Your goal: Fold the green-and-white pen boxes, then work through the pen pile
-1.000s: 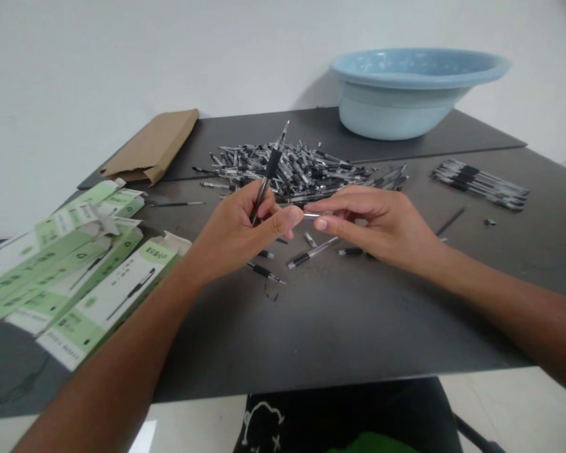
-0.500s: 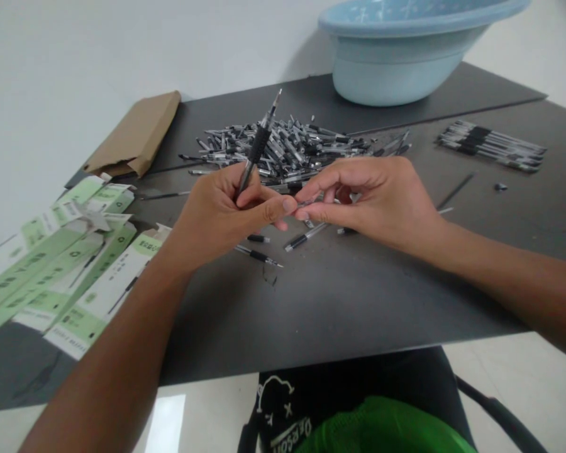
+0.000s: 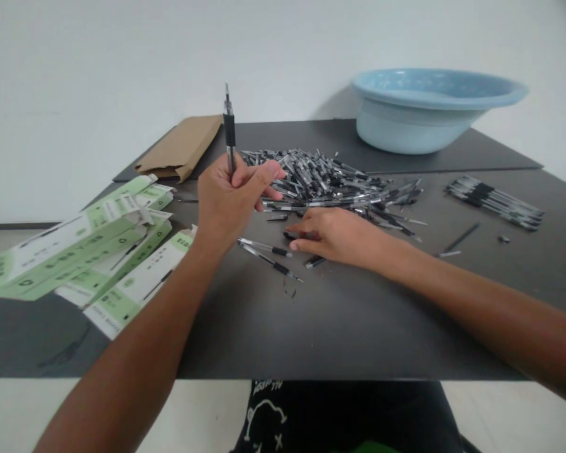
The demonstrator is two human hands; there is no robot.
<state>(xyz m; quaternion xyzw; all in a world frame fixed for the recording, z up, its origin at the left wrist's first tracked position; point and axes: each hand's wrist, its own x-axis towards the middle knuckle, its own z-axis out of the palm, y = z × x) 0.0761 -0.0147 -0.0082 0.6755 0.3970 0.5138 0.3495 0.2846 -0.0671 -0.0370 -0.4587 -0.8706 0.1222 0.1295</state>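
My left hand (image 3: 231,201) is closed round a clear pen with a black grip (image 3: 229,130), its bare tip pointing straight up; thumb and forefinger stretch to the right with nothing between them. Down at the tabletop, my right hand (image 3: 334,234) has its thumb and fingers closing round a small dark piece (image 3: 290,235), largely hidden by the fingers. Just left of it lie two loose pens with black grips (image 3: 268,259). A short pen part (image 3: 315,261) sits under the right thumb. Behind both hands spreads a heap of pen parts (image 3: 311,173).
A light blue basin (image 3: 400,129) stands at the back right. Several pens lie in a neat row (image 3: 495,201) at right, near a dark thin stick (image 3: 462,238) and a small piece (image 3: 504,239). Green-and-white flattened boxes (image 3: 94,251) and a brown cardboard package (image 3: 182,148) are at left.
My hands have come apart. The right one has dropped to the tabletop, while the left keeps the pen, now turned more upright. The view has tilted up.
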